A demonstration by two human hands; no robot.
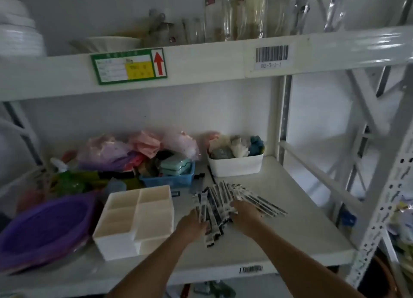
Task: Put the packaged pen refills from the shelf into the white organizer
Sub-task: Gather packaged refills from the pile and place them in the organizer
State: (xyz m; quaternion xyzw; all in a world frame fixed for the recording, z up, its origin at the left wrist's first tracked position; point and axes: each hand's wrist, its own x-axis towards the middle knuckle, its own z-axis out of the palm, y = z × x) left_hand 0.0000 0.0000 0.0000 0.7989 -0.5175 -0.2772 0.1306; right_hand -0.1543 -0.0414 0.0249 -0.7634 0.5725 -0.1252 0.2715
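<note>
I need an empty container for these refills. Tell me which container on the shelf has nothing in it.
The white organizer, left of the hands: its compartments are bare, while the blue basket and white bin behind are full.

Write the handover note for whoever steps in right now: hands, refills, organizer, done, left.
Left hand: on the near end of the refill packs, grip apparently closing on a few; not lifted.
Right hand: resting on the fanned pile, gathering it.
Refill packs: all on the shelf, right of the white organizer.
Done: nothing visible in the organizer; compartments look empty.
Left: bunch the packs, move them into the organizer.
</note>
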